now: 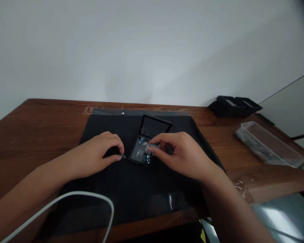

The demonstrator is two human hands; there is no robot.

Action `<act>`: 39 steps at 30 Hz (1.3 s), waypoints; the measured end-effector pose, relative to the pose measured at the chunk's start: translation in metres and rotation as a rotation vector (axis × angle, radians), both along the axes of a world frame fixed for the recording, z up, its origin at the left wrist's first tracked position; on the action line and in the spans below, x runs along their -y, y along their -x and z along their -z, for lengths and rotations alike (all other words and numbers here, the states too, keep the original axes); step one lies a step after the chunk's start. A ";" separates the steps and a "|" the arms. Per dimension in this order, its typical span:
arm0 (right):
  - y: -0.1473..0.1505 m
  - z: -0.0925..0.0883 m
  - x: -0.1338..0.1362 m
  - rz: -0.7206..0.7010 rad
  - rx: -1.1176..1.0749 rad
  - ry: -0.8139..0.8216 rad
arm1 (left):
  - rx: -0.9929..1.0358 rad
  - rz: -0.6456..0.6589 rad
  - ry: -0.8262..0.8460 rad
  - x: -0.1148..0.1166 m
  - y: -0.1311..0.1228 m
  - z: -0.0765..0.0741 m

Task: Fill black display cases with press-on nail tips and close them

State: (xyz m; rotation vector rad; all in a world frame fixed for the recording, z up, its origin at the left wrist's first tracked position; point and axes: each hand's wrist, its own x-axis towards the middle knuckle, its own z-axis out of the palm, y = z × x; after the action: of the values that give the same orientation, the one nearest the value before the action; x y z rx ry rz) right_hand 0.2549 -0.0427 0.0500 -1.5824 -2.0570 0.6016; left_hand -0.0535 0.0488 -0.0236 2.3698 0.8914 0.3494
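We see from 1 head cam: it looks fwd & down, close over left hand point(98, 152), right hand point(183, 152) & table point(27, 130).

Plenty of bare mat point(131, 185) on the near side of the open black case point(154, 127). A white cable point(73, 192) loops near-left of it, and the clear plastic tub point(268, 145) and black trays point(234, 105) sit well off to its right.

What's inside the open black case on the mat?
The case holds small blue and silver parts on a grey insert. Fingers of the right hand cover its right side.
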 end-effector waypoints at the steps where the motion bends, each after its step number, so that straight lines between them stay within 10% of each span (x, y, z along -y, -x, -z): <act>1: 0.000 0.000 0.000 -0.002 -0.005 -0.003 | -0.006 -0.001 0.005 0.000 0.000 0.000; 29: 0.008 0.032 -0.010 -0.291 -0.410 -0.318 | 0.609 -0.096 0.102 0.031 -0.047 -0.031; 39: 0.020 0.021 -0.002 -0.136 -0.885 0.232 | 0.678 -0.116 0.067 0.041 -0.050 -0.039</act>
State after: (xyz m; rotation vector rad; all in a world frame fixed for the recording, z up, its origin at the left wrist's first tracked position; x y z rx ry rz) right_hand 0.2353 -0.0410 0.0289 -0.9880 -1.4413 1.3386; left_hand -0.0037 0.0082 0.0153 1.9267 0.6889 1.0694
